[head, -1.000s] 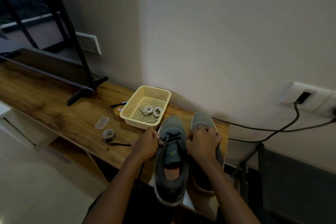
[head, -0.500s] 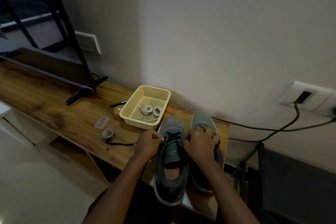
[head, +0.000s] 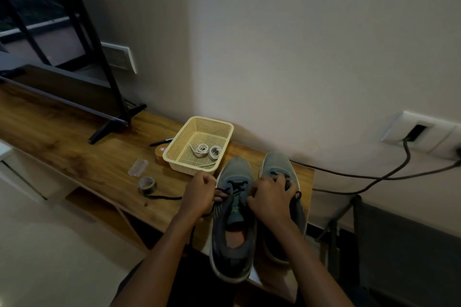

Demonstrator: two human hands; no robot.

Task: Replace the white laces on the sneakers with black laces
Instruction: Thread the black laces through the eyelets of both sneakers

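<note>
Sneaker: the one being laced (head: pixel 233 229) lies between your hands on the desk (head: pixel 87 157). Its heel points at you and its toe points away.
Long axis: it runs straight out from you, so the black lace (head: pixel 237 185) crosses it from hand to hand.
Left hand (head: pixel 199 195): fingers are curled and pinch the lace just off the sneaker's left eyelets. The slack trails further left over the desk.
Right hand (head: pixel 270 200): fingers are curled at the right eyelets, and the hand lies over the second sneaker (head: pixel 275 166). It seems to pinch the other lace end, but the pinch itself is hidden.
Hands: they are apart, with one on each side of the tongue.
Next move, as I judge it: draw both ends outward, then work toward you. Neither hand is nearer.
White laces (head: pixel 207 151): they lie coiled in the basket (head: pixel 174 152), beyond your left hand.
</note>
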